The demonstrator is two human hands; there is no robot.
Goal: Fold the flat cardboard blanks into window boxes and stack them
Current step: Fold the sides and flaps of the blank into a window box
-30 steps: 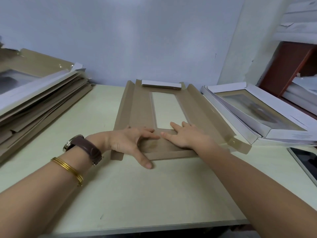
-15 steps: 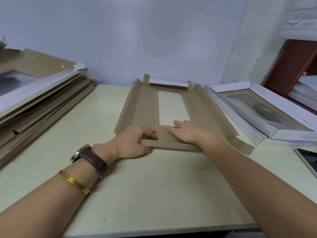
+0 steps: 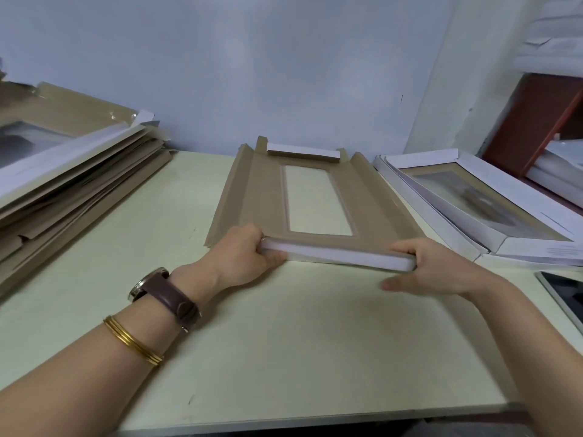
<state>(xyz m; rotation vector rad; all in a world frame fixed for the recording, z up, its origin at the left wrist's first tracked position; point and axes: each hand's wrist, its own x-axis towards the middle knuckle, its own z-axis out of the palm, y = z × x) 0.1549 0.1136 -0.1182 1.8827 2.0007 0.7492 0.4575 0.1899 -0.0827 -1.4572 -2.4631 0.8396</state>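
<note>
One blank (image 3: 262,190), flap (image 3: 340,255) between left hand (image 3: 243,257), right hand (image 3: 441,272)

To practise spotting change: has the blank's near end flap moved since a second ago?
Yes. The near flap has risen off the table, folded upright towards the window.

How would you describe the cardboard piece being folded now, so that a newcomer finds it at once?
Start at the pale table. Between the pile of flat blanks on the left and the finished white boxes on the right lies the blank in work. It alone lies single and spread open, its window showing the table, its near end flap turned up white.
</note>
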